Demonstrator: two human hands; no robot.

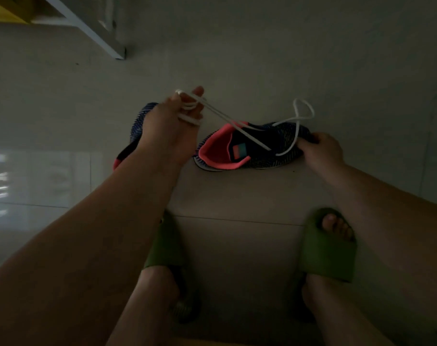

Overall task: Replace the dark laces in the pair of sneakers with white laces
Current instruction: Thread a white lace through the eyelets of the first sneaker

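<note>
- Left hand (173, 128), raised, grips the bunched white lace (227, 118): limp, light, best pinched near its tip.
- Right hand (321, 148) clasps the soft knit sneaker (252, 148) toe on the floor between both hands.

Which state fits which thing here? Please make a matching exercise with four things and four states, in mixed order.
Things:
1. white lace
2. left hand
3. right hand
4. second sneaker

States:
A. grips the toe of the sneaker with the pink lining
B. lies partly hidden behind the left hand
C. holds coils of lace, raised above the floor
D. runs from the left hand across the open sneaker

Pairs: 1-D, 2-C, 3-A, 4-B
</note>
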